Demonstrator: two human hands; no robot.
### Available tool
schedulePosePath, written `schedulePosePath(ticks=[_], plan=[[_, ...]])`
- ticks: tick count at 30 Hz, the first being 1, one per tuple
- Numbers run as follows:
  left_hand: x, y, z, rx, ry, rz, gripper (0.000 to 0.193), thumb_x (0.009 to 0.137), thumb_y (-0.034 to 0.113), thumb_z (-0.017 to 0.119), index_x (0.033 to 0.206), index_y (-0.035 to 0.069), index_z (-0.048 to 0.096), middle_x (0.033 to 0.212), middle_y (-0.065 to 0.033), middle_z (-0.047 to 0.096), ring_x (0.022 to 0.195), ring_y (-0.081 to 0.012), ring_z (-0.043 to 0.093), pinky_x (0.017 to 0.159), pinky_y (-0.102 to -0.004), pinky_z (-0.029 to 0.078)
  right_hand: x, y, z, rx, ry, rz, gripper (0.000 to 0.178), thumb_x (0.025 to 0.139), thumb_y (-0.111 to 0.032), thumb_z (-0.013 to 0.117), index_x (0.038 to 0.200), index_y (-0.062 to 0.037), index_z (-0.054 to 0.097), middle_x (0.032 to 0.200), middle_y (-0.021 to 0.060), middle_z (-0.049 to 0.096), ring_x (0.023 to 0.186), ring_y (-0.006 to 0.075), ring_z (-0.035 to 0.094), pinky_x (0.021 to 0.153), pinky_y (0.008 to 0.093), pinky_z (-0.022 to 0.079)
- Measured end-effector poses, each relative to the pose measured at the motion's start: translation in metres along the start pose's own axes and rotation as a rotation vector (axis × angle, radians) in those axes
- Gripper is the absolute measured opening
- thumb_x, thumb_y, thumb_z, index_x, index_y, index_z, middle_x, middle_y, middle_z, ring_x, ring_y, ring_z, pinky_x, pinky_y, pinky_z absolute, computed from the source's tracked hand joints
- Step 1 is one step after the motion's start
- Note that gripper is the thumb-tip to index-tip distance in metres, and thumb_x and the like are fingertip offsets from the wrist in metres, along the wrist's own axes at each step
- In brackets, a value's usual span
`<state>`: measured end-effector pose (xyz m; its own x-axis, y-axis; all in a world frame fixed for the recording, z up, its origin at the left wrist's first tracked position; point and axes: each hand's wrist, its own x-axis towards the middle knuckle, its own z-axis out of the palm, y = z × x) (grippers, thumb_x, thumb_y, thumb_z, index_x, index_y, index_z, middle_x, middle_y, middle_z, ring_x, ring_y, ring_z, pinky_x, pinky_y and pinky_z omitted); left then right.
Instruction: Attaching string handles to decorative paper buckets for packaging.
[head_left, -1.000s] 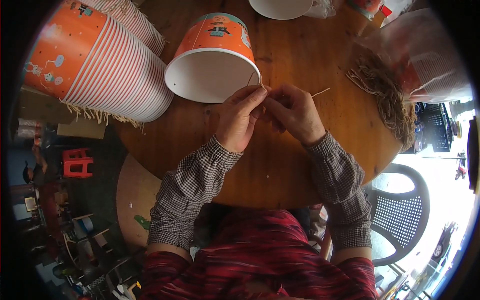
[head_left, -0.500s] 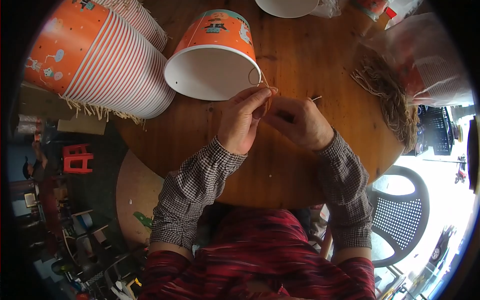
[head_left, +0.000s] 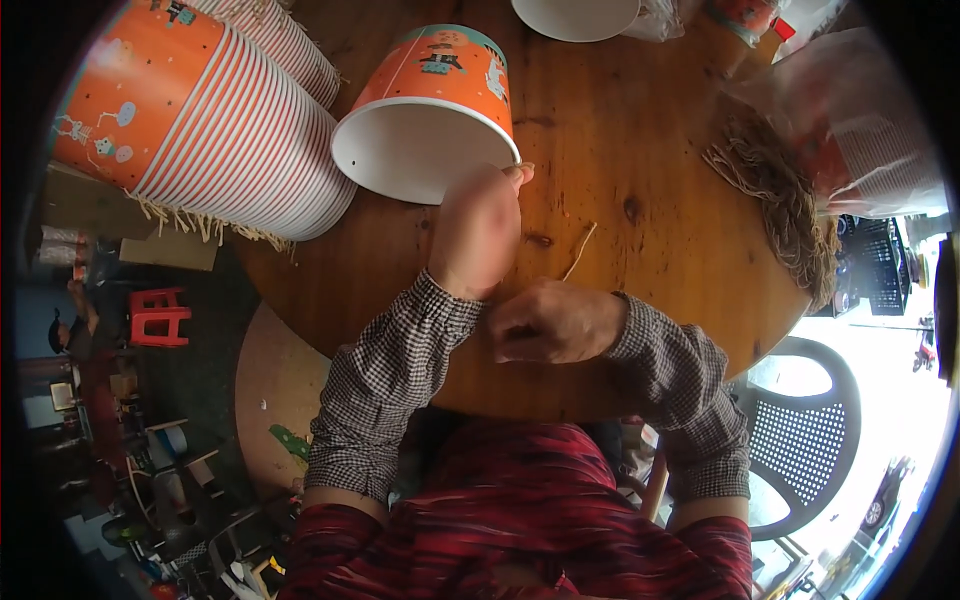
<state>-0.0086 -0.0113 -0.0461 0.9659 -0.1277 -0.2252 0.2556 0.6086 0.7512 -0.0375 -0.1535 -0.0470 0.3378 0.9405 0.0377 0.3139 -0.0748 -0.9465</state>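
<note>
An orange paper bucket (head_left: 425, 80) with printed cartoon figures lies on its side, its white open mouth toward me. My left hand (head_left: 478, 230), smeared by motion, reaches to the right side of its rim. The fingertips are closed at the rim's edge; what lies between them besides the rim is hidden. Lower and nearer to me, my right hand (head_left: 558, 322) is curled closed. A thin tan string (head_left: 582, 248) sticks out beyond its knuckles over the table. Any stretch of string between the two hands is too faint to make out.
Tall stacks of nested orange buckets (head_left: 245, 130) stand at left, with tan strands under them. A bundle of tan strings (head_left: 765, 190) lies right on the round wooden table (head_left: 660, 290), beside plastic-wrapped buckets (head_left: 870, 130). A white round lid-like thing (head_left: 575, 18) is at the far edge.
My right hand has drawn away from the left, down toward me, with the string trailing. My left hand has turned and its fingertips have moved to the bucket's rim.
</note>
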Motion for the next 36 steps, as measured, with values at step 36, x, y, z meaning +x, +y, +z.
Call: schedulePosePath(ticks=[36], plan=[[-0.006,-0.015,0.006,0.452,-0.019,0.138,0.013,0.091,0.012,0.060,0.091,0.001,0.068,0.076,-0.0007,0.064,0.059,-0.0046,0.053,0.052,-0.0201,0.044,-0.020,0.011,-0.042,0.123,0.951,0.361,0.022,0.090,-0.017,0.059,0.086,0.0037,0.065,0.070,0.0082,0.068,0.056,0.0108,0.061,0.049,0.0249,0.049]])
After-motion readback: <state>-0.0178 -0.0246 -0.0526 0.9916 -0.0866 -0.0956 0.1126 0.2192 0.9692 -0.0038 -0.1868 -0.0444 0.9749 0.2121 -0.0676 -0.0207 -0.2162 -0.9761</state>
